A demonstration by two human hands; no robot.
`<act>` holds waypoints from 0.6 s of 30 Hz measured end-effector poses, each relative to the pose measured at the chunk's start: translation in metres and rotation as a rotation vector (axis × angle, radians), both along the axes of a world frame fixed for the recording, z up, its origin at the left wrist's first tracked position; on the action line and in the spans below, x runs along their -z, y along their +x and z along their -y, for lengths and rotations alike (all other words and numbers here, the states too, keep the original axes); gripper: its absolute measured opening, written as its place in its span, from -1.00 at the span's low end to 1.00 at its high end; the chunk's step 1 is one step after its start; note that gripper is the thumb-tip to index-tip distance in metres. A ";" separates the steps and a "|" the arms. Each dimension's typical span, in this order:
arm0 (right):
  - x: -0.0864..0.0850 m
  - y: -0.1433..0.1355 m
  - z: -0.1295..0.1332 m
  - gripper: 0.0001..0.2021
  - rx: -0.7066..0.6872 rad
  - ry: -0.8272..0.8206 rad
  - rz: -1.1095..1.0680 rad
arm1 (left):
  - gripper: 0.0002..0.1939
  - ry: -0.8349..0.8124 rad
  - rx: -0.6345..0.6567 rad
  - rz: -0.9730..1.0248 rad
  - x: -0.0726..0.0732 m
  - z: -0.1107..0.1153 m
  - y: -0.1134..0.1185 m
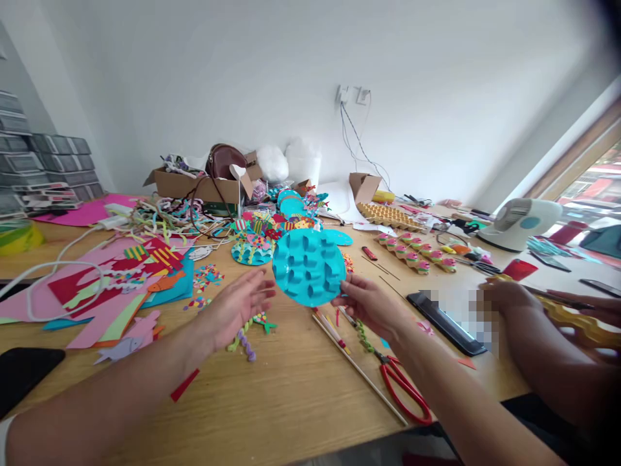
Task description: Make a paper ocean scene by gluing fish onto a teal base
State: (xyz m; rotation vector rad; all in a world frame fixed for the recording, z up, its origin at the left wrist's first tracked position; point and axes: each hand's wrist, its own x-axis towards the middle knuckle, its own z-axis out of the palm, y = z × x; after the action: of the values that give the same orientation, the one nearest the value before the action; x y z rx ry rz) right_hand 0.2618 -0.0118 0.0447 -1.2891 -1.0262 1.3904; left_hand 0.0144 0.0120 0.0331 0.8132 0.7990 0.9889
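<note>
My right hand [366,303] pinches the lower right edge of a round blue paper disc [310,266], held up above the table. Rows of small curled blue paper pieces stand out from the disc's face. To the left of the disc is my left hand [245,305], its fingers spread and holding nothing, apart from the edge. Beneath the hands lie a purple twisted strip [246,346] and a green-tailed paper fish [264,323]. Red-handled scissors [405,391] and a thin wooden stick [366,375] lie below my right wrist.
Coloured paper sheets and cut fish [126,340] cover the left side. Behind the disc are decorated discs [252,254] and a cardboard box [194,188]. On the right are egg trays [417,251], a white fan [517,223] and a co-worker's arm [533,336]. A black phone [29,375] lies front left.
</note>
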 end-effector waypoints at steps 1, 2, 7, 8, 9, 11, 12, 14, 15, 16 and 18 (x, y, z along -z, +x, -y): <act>0.006 -0.004 0.012 -0.89 0.015 -0.016 -0.052 | -0.69 0.023 0.031 0.021 0.002 0.010 0.003; 0.012 -0.009 0.024 -0.84 0.025 -0.031 -0.094 | -0.63 0.042 0.061 0.032 0.004 0.020 0.005; 0.034 -0.039 0.070 -0.67 0.046 -0.103 -0.241 | -0.50 0.104 0.082 0.021 0.011 0.049 0.015; 0.037 -0.045 0.077 -0.66 0.026 -0.111 -0.255 | -0.51 0.105 0.060 0.017 0.013 0.052 0.014; 0.039 -0.049 0.084 -0.66 0.001 -0.118 -0.264 | -0.53 0.100 0.046 0.016 0.014 0.053 0.012; 0.043 -0.054 0.096 -0.68 -0.072 -0.128 -0.261 | -0.55 0.073 0.055 0.031 0.016 0.054 0.006; 0.044 -0.054 0.100 -0.69 -0.111 -0.136 -0.254 | -0.56 0.053 0.075 0.040 0.017 0.053 0.002; 0.046 -0.050 0.108 -0.69 -0.161 -0.145 -0.239 | -0.57 0.014 0.120 0.045 0.018 0.052 -0.008; 0.046 -0.047 0.110 -0.68 -0.156 -0.142 -0.231 | -0.57 0.001 0.146 0.038 0.018 0.051 -0.013; 0.046 -0.044 0.111 -0.67 -0.133 -0.132 -0.226 | -0.58 -0.010 0.174 0.026 0.019 0.050 -0.017; 0.045 -0.038 0.112 -0.64 -0.066 -0.100 -0.212 | -0.59 -0.032 0.230 -0.006 0.021 0.050 -0.023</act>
State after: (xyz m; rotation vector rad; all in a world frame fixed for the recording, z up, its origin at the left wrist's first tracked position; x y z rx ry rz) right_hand 0.2241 -0.1238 -0.0003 -1.1588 -0.8711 1.6092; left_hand -0.0084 -0.0381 0.0122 0.8602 0.7066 0.7681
